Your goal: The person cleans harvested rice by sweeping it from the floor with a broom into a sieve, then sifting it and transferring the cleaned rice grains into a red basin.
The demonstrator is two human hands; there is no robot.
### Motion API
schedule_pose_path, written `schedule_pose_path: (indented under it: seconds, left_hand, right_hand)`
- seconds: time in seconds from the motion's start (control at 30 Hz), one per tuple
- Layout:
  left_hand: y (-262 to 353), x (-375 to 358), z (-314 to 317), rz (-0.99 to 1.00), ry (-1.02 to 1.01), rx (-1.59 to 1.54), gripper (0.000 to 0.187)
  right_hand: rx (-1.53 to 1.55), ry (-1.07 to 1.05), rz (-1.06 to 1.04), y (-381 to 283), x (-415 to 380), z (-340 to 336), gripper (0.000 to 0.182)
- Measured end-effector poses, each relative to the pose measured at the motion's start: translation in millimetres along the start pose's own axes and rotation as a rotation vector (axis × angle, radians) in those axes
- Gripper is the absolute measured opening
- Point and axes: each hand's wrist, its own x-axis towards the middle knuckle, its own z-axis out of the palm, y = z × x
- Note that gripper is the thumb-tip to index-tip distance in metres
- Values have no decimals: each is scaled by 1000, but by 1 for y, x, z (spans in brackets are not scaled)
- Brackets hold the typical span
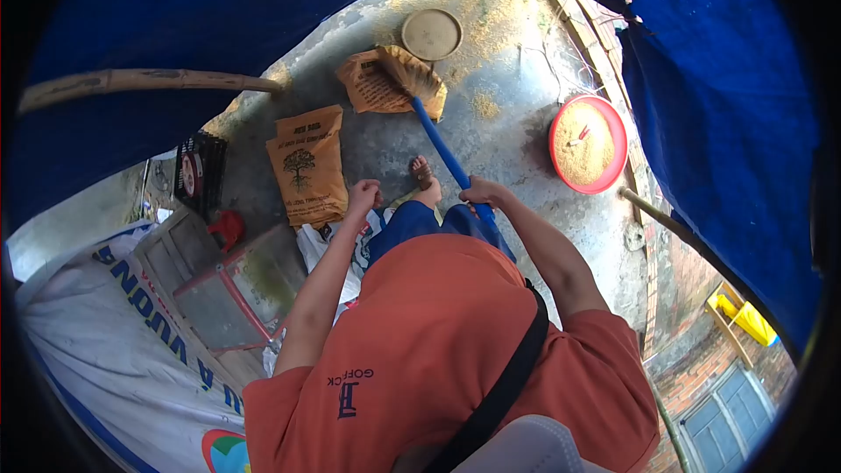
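The right hand [484, 196] has its grip closed around the blue handle of the broom [441, 145]. The broom's long axis slants from five toward eleven o'clock, bristles at the eleven o'clock end over an orange sack [363, 88]. The left hand [364, 196], at nine o'clock, has curled fingers; how closed its grip is, I cannot tell.

My single head-worn view faces steeply down and forward: my torso [438, 324] fills the near foreground, with the concrete floor [499, 149] farther off.
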Motion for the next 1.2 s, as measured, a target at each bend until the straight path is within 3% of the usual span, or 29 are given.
schedule_pose_path:
  seconds: [0.17, 0.4, 0.43, 0.5, 0.57, 0.63, 0.73, 0.83, 0.9, 0.97, 1.2]
  left_hand:
    - [32, 10, -22, -13, 32, -24, 19]
    - [43, 21, -12, -21, -28, 13, 19]
    - [43, 22, -9, -5, -26, -7, 17]
    - [45, 23, -2, 15, -40, -20, 15]
    - [46, 22, 3, 6, -42, 12, 15]
    - [41, 23, 6, 10, -49, 53, 14]
    - [40, 26, 9, 19, -58, 89, 14]
    - [37, 26, 10, 22, -65, 104, 13]
    - [36, 28, 11, 29, -68, 127, 13]
    - [37, 29, 14, 23, -78, 162, 13]
    - [50, 19, 43, 23, -90, 221, 16]
  right_hand:
    - [183, 66, -134, -14, -22, -26, 24]
    - [495, 136, -106, 15, -119, -37, 25]
    - [506, 141, -102, 17, -116, -34, 25]
    - [821, 119, -99, 21, -99, -28, 26]
    - [908, 87, -116, 36, -69, -35, 16]
    - [1273, -94, -20, 56, -37, -40, 15]
    - [1410, -79, 81, 81, -30, -29, 24]
    - [1257, 19, -93, 100, -59, -9, 14]
    - [1215, 49, -87, 102, -85, -2, 14]
    - [974, 132, -30, 103, -110, 3, 28]
    - [853, 66, 36, 123, -104, -24, 16]
